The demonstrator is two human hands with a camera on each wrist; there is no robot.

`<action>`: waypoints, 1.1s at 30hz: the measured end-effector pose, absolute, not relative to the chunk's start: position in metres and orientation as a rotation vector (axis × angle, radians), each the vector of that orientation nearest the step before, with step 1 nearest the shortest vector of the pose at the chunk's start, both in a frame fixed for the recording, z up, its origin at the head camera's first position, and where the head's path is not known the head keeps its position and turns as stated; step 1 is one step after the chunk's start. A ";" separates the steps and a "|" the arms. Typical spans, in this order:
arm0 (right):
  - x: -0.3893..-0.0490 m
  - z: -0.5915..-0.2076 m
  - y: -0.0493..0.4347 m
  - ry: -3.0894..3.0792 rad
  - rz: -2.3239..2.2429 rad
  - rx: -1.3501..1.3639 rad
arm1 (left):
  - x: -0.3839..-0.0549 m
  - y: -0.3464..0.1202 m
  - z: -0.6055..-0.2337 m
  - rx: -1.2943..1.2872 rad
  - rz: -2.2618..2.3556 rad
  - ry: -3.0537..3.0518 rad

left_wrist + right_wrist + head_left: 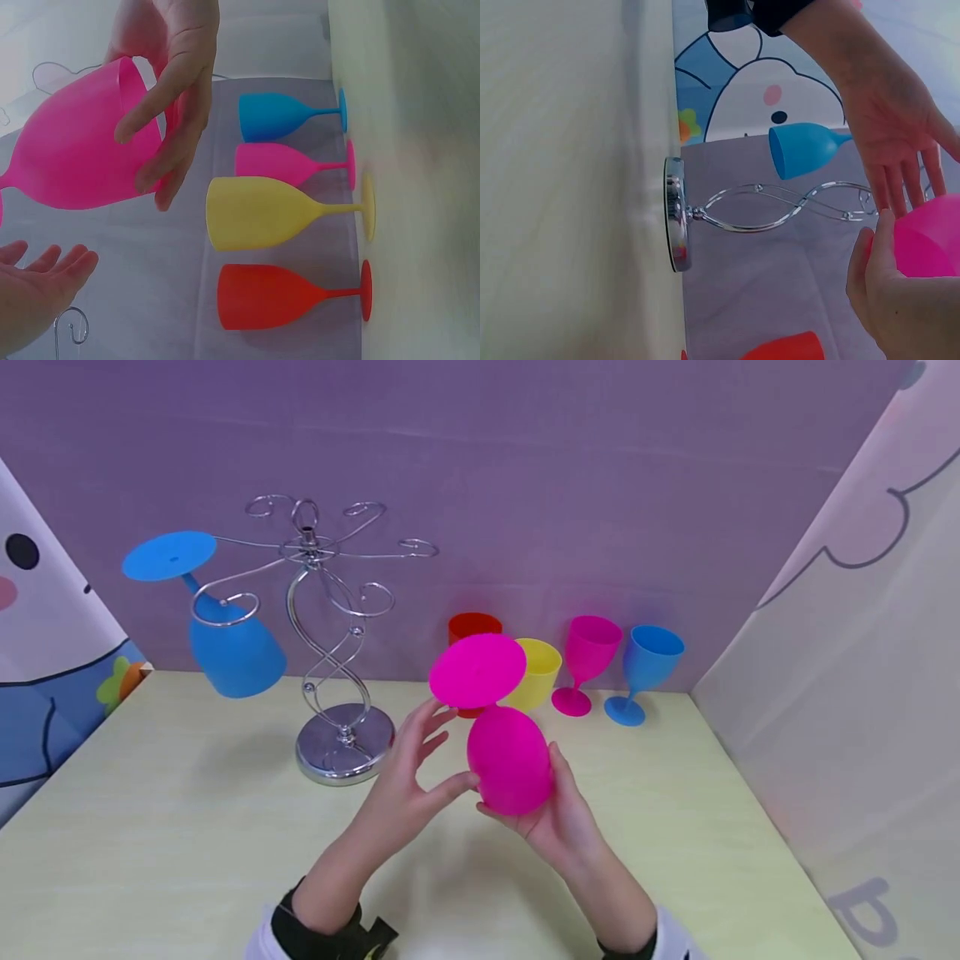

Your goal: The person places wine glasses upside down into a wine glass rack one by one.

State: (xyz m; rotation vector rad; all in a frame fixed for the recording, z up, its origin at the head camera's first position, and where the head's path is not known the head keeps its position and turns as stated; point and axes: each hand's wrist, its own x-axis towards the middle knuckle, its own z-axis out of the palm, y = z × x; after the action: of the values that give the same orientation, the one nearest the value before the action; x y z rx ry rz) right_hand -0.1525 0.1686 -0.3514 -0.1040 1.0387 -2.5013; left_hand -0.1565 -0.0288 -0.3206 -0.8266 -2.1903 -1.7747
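Note:
A bright pink plastic goblet [510, 764] is upside down above the table, its round foot upward and tilted. My right hand [566, 827] grips its bowl near the rim, with fingers and thumb around it in the left wrist view. On the other side of the goblet, my left hand [408, 785] has its fingers spread, the thumb tip right at the bowl and the fingertips by the foot. To the left stands a chrome glass rack [345, 764] with curled wire arms. A blue goblet [240, 652] hangs upside down and slanted from its left arm.
Behind my hands, a red goblet [474, 625], a yellow goblet [538, 672], another pink goblet [592, 647] and another blue goblet [651, 660] stand upright along the back of the pale table [187, 860]. A purple backdrop [562, 485] rises behind them, with printed cloth at both sides.

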 end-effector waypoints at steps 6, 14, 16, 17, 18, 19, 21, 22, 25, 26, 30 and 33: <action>-0.149 -0.357 0.162 0.999 -2.456 -0.130 | -0.156 -0.028 -0.321 -0.806 -1.809 -2.248; -0.145 -0.362 0.155 1.000 -2.410 -0.100 | -0.154 -0.026 -0.321 -0.768 -1.843 -2.320; -0.145 -0.363 0.154 0.999 -2.400 -0.095 | -0.154 -0.026 -0.321 -0.770 -1.835 -2.324; -0.144 -0.363 0.153 1.000 -2.396 -0.092 | -0.154 -0.026 -0.322 -0.776 -1.830 -2.324; -0.144 -0.364 0.153 1.002 -2.392 -0.093 | -0.154 -0.026 -0.322 -0.782 -1.822 -2.327; -0.144 -0.364 0.153 1.005 -2.389 -0.094 | -0.154 -0.026 -0.322 -0.784 -1.815 -2.336; -0.144 -0.364 0.153 1.012 -2.384 -0.100 | -0.153 -0.025 -0.323 -0.789 -1.793 -2.361; -0.144 -0.364 0.153 1.018 -2.383 -0.101 | -0.153 -0.025 -0.323 -0.787 -1.783 -2.376; -0.144 -0.364 0.153 1.026 -2.379 -0.113 | -0.153 -0.024 -0.325 -0.770 -1.756 -2.428; -0.144 -0.364 0.153 1.027 -2.378 -0.117 | -0.153 -0.024 -0.325 -0.763 -1.750 -2.443; -0.144 -0.363 0.152 1.023 -2.380 -0.117 | -0.152 -0.023 -0.326 -0.751 -1.724 -2.485; -0.143 -0.363 0.152 1.023 -2.382 -0.113 | -0.152 -0.023 -0.326 -0.756 -1.701 -2.505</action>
State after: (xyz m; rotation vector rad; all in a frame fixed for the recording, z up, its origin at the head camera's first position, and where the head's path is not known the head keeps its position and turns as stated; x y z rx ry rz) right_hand -0.1433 0.1521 -0.3630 -0.1125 1.0230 -2.3822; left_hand -0.1519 -0.0226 -0.3263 -0.7558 -2.5053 -1.7013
